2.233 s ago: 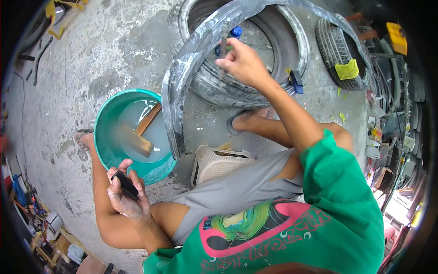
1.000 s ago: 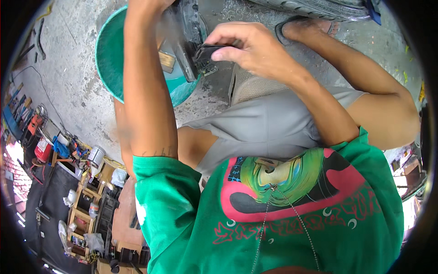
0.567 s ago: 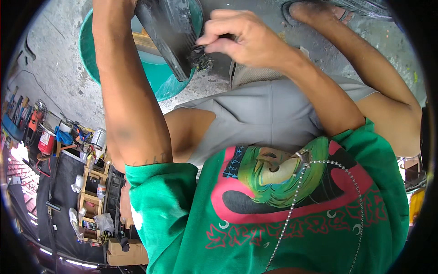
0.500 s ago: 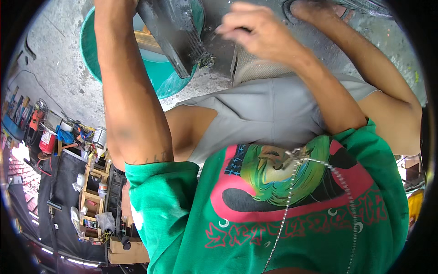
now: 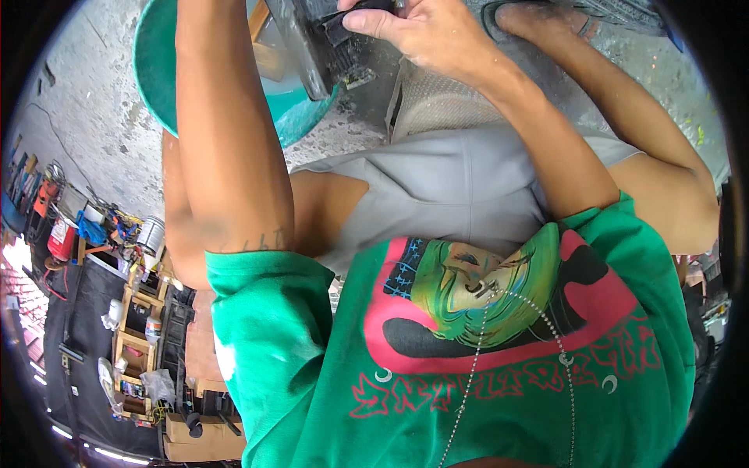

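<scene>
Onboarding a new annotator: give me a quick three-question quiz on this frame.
1. True or false: the right hand grips a small dark object.
2. What colour is the basin? A red, B teal, C white.
3. Fill in: the left hand is ___ of view, past the top edge.
Key: 1 true; 2 B; 3 out.

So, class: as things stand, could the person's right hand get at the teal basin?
Probably yes. The right hand grips a small dark object against the dark rubber piece, right beside the teal basin. That rubber piece stands between them, so the fingers would have to let go first.
</scene>
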Available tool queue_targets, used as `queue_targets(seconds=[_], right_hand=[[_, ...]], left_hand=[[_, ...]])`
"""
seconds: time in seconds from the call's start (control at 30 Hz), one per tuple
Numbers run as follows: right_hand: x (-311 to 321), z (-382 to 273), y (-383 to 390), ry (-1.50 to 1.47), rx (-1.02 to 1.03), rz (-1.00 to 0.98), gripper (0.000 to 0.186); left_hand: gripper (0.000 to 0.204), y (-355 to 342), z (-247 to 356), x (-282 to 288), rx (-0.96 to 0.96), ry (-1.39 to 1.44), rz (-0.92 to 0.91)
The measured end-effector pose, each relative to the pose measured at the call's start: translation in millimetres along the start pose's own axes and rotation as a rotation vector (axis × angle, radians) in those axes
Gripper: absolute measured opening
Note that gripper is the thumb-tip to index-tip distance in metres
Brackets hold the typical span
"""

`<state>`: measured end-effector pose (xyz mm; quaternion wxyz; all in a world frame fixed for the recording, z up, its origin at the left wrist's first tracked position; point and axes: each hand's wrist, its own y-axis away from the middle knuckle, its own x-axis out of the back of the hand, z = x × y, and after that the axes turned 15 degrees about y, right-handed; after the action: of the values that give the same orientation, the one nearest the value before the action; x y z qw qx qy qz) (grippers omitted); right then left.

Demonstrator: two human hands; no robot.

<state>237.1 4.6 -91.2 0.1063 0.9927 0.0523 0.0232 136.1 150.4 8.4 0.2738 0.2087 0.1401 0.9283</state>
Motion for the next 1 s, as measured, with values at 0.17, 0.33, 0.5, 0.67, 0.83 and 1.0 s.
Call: queue_targets(seconds=[0.17,0.33,0.5,0.67,0.83,1.0], right_hand=[[9,-4,18,0.263,-0.060,-0.219,0.013],[20,-16,-5,-0.137,-0.158,-0.179,0.017],[40,-49,14,0.058,-0.408,0.018,0.023],[26,-81,52,-0.056,-0.323,0.150,0.017],[-11,-62,79,0.024,-0.206,0.262,0.032],[-32,-60,81,0.026,-0.184,0.481,0.020]], left_hand=[[0.097,-2,-6,-11,-0.082,-0.291,0.167],[0.098,-14,-16,2,0.054,-0.093,0.053],[0.097,-16,-8,-6,0.029,-0.214,0.133],[0.089,-18,-10,-2,0.046,-0.206,0.177],[0.061,-18,-20,9,0.015,0.053,0.095],[0.043,-36,-39,7,0.007,0.337,0.038]])
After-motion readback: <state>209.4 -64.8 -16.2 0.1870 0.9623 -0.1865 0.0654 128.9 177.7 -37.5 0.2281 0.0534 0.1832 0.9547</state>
